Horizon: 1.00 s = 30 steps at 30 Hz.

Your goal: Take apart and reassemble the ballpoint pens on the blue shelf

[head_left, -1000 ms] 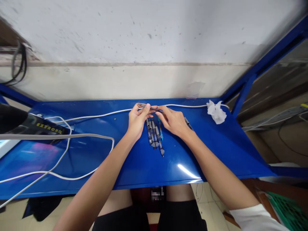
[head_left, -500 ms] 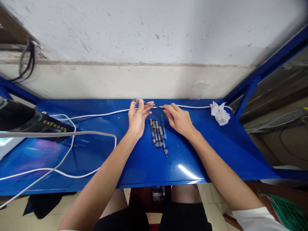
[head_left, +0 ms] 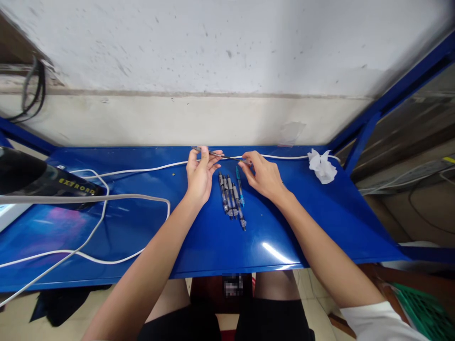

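Observation:
My left hand (head_left: pixel 200 174) is closed on a dark pen (head_left: pixel 215 154), thumb pressed over its barrel. From the pen a thin black refill (head_left: pixel 232 158) stretches right to my right hand (head_left: pixel 262 173). My right thumb and fingertips pinch at the refill's far end, where a small clear-grey piece shows; its exact shape is unclear. Below and between the hands lie several grey-and-clear pens (head_left: pixel 229 196), side by side and nearly parallel. A teal pen (head_left: pixel 239 185) lies just right of them, close to my right hand.
A crumpled white tissue (head_left: pixel 322 166) sits at the right on the blue table (head_left: pixel 320 227). White cables (head_left: pixel 142 169) run along the back and loop at the left. A black object lettered EXTRORD (head_left: pixel 76 187) lies far left. The wall (head_left: pixel 213 118) stands behind.
My right hand has moved slightly away from my left, and more of the black refill shows between them. The whole view has shifted a little; the pens on the table lie as before.

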Available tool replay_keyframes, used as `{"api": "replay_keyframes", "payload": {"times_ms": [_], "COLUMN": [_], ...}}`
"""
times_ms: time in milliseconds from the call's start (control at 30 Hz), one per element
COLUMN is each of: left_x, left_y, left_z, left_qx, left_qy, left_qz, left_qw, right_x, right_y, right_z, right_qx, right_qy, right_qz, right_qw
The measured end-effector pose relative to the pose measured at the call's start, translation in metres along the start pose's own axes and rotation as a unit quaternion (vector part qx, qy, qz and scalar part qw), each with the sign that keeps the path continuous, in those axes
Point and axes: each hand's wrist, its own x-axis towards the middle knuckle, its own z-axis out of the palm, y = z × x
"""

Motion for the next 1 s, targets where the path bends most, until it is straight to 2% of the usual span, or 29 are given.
{"api": "replay_keyframes", "payload": {"times_ms": [267, 500, 1000], "left_x": [0.0005, -0.0065, -0.0081], "left_y": [-0.0010, -0.0021, -0.0012], "left_z": [-0.0009, 0.0060, 0.0061], "left_qx": [-0.013, 0.006, -0.001], "left_qy": [0.004, -0.047, -0.068], "left_qz": [-0.013, -0.032, -0.049], "left_qw": [1.000, 0.998, 0.997], "right_x": [0.0002, 0.0002, -0.0017], "right_y": [-0.0031, -0.0059, -0.0049], "right_z": [-0.0025, -0.0018, 0.0039], "right_qx": [-0.019, -0.023, -0.005], "right_qy": [-0.015, -0.041, -0.018], "right_qz": [-0.026, -0.035, -0.035], "right_qw": [0.999, 0.998, 0.999]}}
